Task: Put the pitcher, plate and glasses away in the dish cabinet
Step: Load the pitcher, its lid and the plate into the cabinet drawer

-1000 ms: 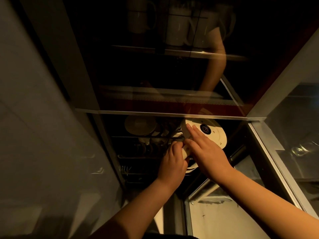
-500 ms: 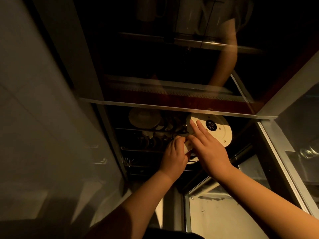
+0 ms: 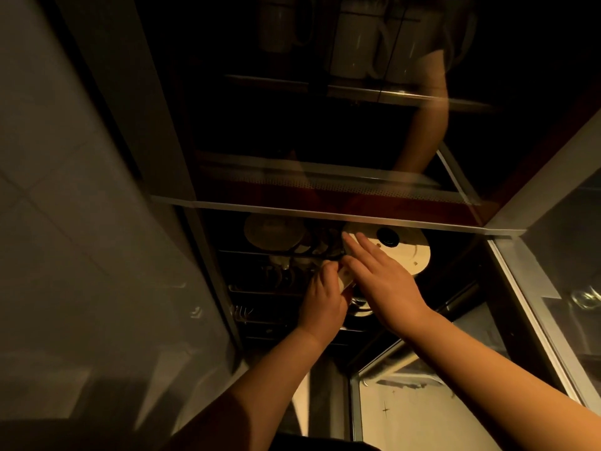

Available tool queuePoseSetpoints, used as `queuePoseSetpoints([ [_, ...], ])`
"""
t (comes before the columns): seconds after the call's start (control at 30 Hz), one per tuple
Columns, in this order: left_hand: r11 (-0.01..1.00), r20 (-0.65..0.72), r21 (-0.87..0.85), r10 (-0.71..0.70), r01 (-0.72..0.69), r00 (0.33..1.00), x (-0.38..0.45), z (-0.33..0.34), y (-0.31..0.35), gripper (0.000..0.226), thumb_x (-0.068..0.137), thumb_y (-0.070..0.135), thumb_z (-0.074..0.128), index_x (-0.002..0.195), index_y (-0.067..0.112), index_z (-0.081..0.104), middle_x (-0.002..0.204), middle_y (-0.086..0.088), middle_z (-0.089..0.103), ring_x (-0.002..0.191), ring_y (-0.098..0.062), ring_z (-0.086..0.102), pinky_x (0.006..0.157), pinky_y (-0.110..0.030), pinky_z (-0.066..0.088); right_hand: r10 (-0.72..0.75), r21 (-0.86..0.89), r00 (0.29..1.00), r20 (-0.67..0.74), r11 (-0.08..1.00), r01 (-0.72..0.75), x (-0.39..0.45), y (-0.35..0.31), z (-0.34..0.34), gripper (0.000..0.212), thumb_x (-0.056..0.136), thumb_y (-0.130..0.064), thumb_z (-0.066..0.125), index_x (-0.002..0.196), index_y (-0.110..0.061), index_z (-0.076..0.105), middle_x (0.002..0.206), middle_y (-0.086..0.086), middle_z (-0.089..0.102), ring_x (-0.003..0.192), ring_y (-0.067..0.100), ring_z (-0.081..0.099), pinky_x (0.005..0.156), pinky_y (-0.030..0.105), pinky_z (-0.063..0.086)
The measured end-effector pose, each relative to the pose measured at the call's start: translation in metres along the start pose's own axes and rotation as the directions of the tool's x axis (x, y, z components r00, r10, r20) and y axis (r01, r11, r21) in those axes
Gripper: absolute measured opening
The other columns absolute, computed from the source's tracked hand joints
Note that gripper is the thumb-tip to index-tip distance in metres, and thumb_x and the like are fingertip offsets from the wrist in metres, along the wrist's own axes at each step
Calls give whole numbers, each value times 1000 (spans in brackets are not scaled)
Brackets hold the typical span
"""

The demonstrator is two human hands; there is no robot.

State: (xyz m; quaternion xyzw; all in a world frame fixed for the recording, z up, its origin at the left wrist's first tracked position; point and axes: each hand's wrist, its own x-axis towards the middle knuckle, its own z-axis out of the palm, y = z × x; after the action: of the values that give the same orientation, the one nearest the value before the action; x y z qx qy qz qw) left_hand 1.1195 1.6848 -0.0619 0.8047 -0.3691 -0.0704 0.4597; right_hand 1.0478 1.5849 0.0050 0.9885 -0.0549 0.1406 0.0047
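Observation:
A white plate [image 3: 408, 253] with a dark round mark stands tilted in the wire rack [image 3: 260, 289] of the dim cabinet's lower compartment. Its top edge is tucked under the metal rail [image 3: 325, 211]. My right hand [image 3: 383, 279] lies flat on the plate's face with straight fingers. My left hand [image 3: 322, 299] curls round the plate's lower left edge. White pitchers [image 3: 354, 43] show faintly on the upper shelf behind dark glass. A drinking glass [image 3: 585, 299] sits behind the right-hand pane.
Another pale dish [image 3: 273, 236] stands in the rack to the left of the plate, with more dishes in shadow beneath it. An open glass door [image 3: 507, 307] stands at the right, and a grey tiled wall [image 3: 65, 222] fills the left.
Both hands stay on the plate, which has slid a little deeper so that its top now sits under the rail. The view has tilted slightly.

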Motion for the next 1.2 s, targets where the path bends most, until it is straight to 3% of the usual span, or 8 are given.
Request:
queuePoseSetpoints([
  [0.17, 999, -26, -18, -52, 51, 998, 4, 2, -1, 47, 91, 11, 58, 132, 3, 38, 127, -19, 50, 112, -30, 54, 84, -37, 51, -18, -31, 999, 32, 999, 19, 8, 0, -2, 60, 61, -4, 83, 116, -9, 60, 141, 14, 45, 127, 37, 44, 97, 43, 43],
  [0.37, 993, -59, -51, -108, 105, 992, 7, 8, 5, 49, 91, 7, 54, 135, 6, 33, 129, -18, 47, 112, -28, 54, 79, -22, 46, -95, -5, 992, 86, 995, 96, 19, 14, -6, 52, 75, -9, 73, 124, -12, 56, 142, 10, 45, 131, 32, 42, 101, 40, 39],
  [0.53, 995, -6, 26, -97, 97, 995, 7, 16, 10, 58, 91, 5, 53, 140, 5, 22, 138, -19, 38, 117, -26, 51, 86, -27, 51, -141, 18, 987, 81, 990, 140, 19, 22, -13, 54, 71, -7, 77, 122, -10, 57, 135, 11, 53, 126, 32, 47, 96, 36, 42],
  [0.73, 996, -14, 33, -77, 78, 997, 12, 21, 13, 65, 90, 7, 57, 142, 6, 18, 141, -18, 34, 122, -25, 47, 89, -21, 44, -50, -14, 999, -18, 999, 50, 16, 16, -6, 57, 72, -6, 71, 127, -9, 55, 133, 13, 54, 124, 33, 49, 102, 36, 30],
  [0.83, 995, 28, 61, -82, 80, 996, 16, 22, 15, 73, 88, 5, 60, 144, 6, 13, 144, -17, 30, 127, -23, 43, 92, -17, 36, 6, 13, 999, -52, 1000, -5, 9, 12, 2, 58, 77, -12, 66, 132, -11, 49, 140, 12, 47, 134, 28, 36, 110, 38, 17],
  [0.93, 994, 69, 44, -107, 104, 992, 21, 22, 19, 61, 93, 4, 51, 143, 6, 17, 144, -21, 31, 125, -25, 43, 101, -27, 40, 97, 67, 987, -129, 994, -89, -5, 7, 11, 58, 80, -23, 67, 134, -11, 49, 144, 12, 41, 139, 25, 27, 111, 38, 25],
  [1.07, 997, -27, 65, 44, -42, 999, 20, 24, 24, 18, 101, 27, 31, 111, 41, 34, 118, -5, 50, 89, 6, 55, 67, -11, 48, 271, 177, 936, -225, 956, -234, -19, -4, 20, 52, 80, -31, 66, 127, -13, 55, 132, 16, 47, 118, 29, 47, 89, 36, 48],
  [1.2, 997, -37, 44, 60, -59, 998, 22, 28, 21, 12, 100, 39, 27, 101, 48, 35, 106, 15, 46, 88, 10, 51, 58, -8, 45, 426, 372, 876, -227, 869, -326, -21, -6, 25, 49, 82, -28, 64, 129, -21, 52, 129, 11, 41, 108, 22, 52, 80, 22, 49],
])
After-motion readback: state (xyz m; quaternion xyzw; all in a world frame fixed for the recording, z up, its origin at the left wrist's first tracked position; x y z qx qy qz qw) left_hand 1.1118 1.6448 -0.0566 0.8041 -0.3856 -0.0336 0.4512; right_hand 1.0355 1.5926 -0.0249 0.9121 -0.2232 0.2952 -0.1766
